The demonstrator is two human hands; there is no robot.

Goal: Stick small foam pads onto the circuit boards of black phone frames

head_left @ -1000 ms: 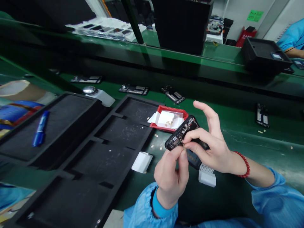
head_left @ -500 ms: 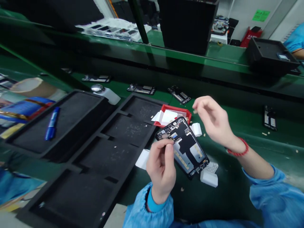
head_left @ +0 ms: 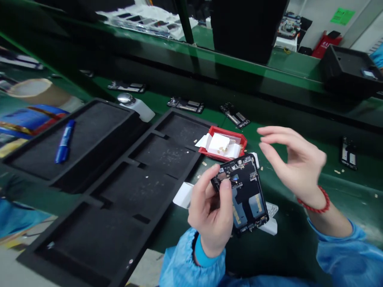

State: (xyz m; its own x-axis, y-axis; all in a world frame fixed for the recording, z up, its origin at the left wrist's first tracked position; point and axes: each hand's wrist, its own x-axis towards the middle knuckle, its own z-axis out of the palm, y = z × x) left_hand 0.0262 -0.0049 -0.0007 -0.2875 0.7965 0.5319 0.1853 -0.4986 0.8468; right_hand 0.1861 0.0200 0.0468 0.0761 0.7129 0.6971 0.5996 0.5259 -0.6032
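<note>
My left hand (head_left: 212, 211) grips an opened phone body (head_left: 247, 193) by its upper left edge, thumb on the inner side. Small circuit parts and two pale strips show inside the black frame. To the right of the phone, my right hand (head_left: 295, 161) hangs in the air with fingers apart and nothing visible between them. Just behind the phone is a red tray (head_left: 215, 129) with white pieces (head_left: 220, 142) and small beige bits in it. A white block (head_left: 269, 226) is partly hidden by the phone's lower right corner.
A long black compartment tray (head_left: 143, 191) lies on the left. Beside it, a blue marker (head_left: 65, 141) rests on a black box (head_left: 98, 123), near a white bottle with a metal top (head_left: 136, 107). More phone bodies (head_left: 235, 115) lie along the back and at the right (head_left: 348, 153).
My left hand has taken hold of the phone body, which now sits more upright. My right hand has opened its fingers and shifted slightly right and down. The view has shifted a little.
</note>
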